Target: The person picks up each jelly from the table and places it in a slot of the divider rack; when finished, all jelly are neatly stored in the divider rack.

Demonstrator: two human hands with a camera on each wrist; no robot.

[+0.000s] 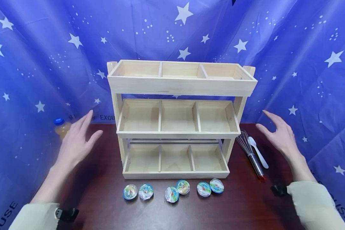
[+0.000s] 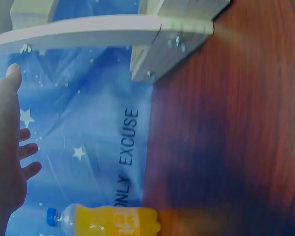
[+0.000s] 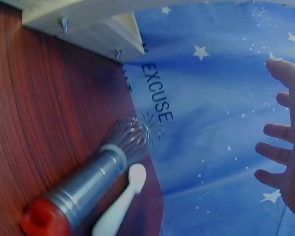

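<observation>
In the head view my left hand [image 1: 76,142] is held up over the left of the table, fingers extended and holding nothing. Nearest it is an orange drink bottle [image 2: 115,221] with a blue cap, partly hidden behind the hand in the head view. On the other side my right hand [image 1: 281,137] is raised with fingers spread, nothing in it. Beside it lie a whisk [image 1: 252,156] with a red handle end and a white spoon [image 1: 258,152]. Between the hands stands a three-tier wooden rack [image 1: 182,86], each tier split into three compartments.
Several small round sealed cups [image 1: 146,191] with blue rims sit in pairs along the front of the rack on the dark wood table [image 1: 178,217]. A blue star-patterned curtain [image 1: 149,32] encloses the back and sides.
</observation>
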